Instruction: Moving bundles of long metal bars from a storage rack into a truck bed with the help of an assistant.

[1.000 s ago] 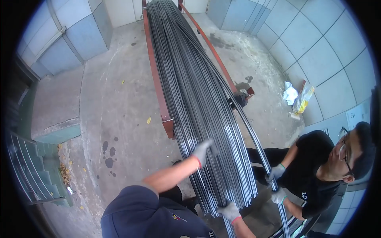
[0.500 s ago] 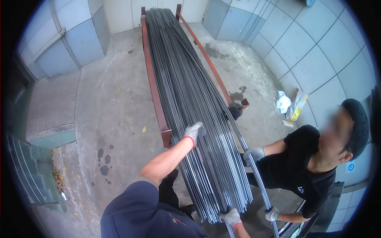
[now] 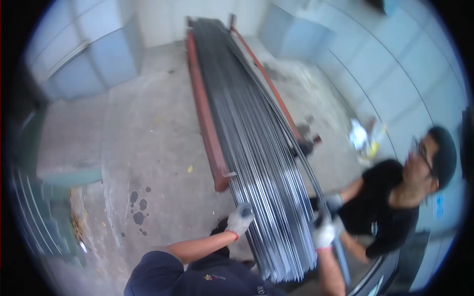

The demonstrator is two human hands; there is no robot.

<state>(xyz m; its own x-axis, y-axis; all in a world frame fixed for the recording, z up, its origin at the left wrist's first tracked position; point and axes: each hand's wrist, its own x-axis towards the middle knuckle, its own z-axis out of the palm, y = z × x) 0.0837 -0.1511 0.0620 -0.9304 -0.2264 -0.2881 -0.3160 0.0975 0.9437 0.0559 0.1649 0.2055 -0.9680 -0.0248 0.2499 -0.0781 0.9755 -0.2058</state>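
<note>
A long bundle of thin grey metal rods (image 3: pixel 256 163) stretches away from me, its near ends fanned out at the bottom. My left hand (image 3: pixel 240 220), in a light glove with a red cuff, hovers by the bundle's left edge; its fingers look curled in, and no rod shows inside them. On the right, my gloved right hand (image 3: pixel 325 234) is closed round a few metal rods (image 3: pixel 310 172) set apart from the bundle. Blur and overlap partly hide its fingers. Right beside it, a co-worker's gloved hand (image 3: pixel 334 201) is on the same rods.
A red-brown steel rack rail (image 3: pixel 203 111) flanks the bundle on the left, with a thinner red rail (image 3: pixel 272 91) on the right. A co-worker in a black shirt (image 3: pixel 390 197) stands to the right. White and yellow litter (image 3: pixel 363 138) lies by the tiled wall.
My left hand has come off the top of the bundle toward its left edge. My right hand has moved from the near rod ends up and right to the separate rods. The view has shifted.
</note>
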